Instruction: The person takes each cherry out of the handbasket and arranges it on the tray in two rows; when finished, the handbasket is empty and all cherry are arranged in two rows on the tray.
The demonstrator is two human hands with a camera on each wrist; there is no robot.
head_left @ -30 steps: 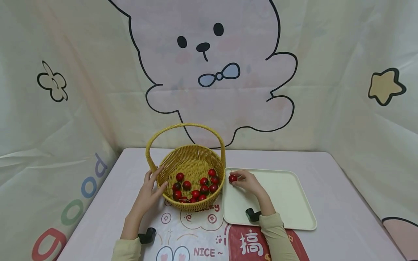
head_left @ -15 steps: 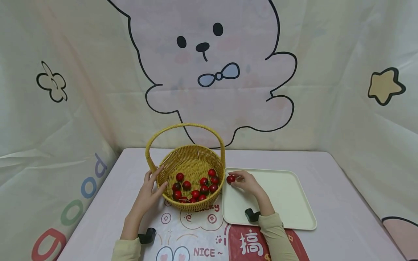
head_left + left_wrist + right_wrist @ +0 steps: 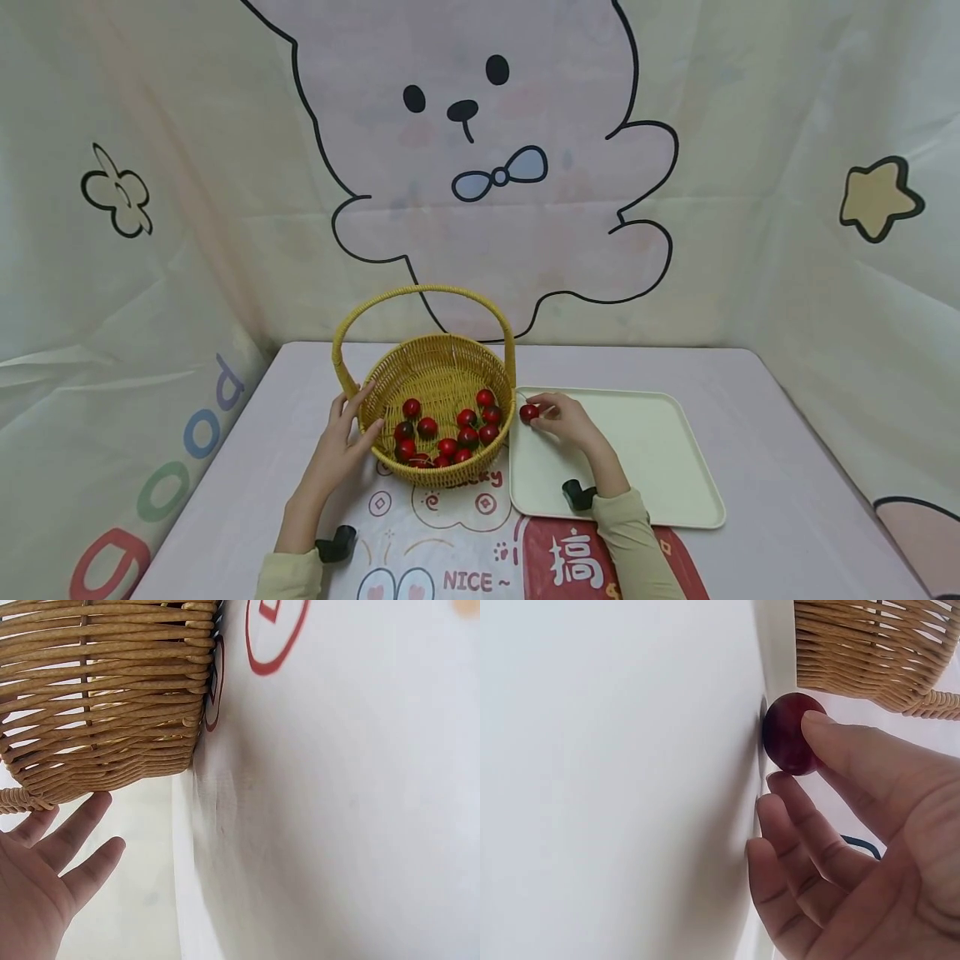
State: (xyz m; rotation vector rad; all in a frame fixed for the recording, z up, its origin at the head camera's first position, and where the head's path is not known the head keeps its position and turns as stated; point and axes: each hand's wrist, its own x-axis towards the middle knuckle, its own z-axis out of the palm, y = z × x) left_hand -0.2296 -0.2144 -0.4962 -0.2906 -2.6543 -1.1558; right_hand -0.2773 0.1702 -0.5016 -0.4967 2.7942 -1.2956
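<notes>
Between thumb and fingertips my right hand (image 3: 568, 421) pinches a dark red cherry (image 3: 789, 735), low over the left end of the cream tray (image 3: 637, 467). Its other fingers curl beside the tray surface in the right wrist view. A yellow woven basket (image 3: 442, 358) with a tall hoop handle (image 3: 431, 288) stands left of the tray, several red cherries (image 3: 447, 447) lying in its front half. My left hand (image 3: 337, 442) is at the basket's left side, thumb at the rim and fingers near the handle's foot. In the left wrist view those fingers (image 3: 94, 870) are spread and fairly straight.
The white table (image 3: 757, 433) carries a printed cover with cartoon drawings and a red patch (image 3: 562, 562) in front of the tray. Behind it hangs a cloth backdrop (image 3: 720, 208) with a bear drawing. A black wrist device (image 3: 579, 495) sits over the tray.
My right hand has shifted slightly left with the cherry, toward the basket. The left hand, basket and tray keep their places; the whole head view has drifted a little.
</notes>
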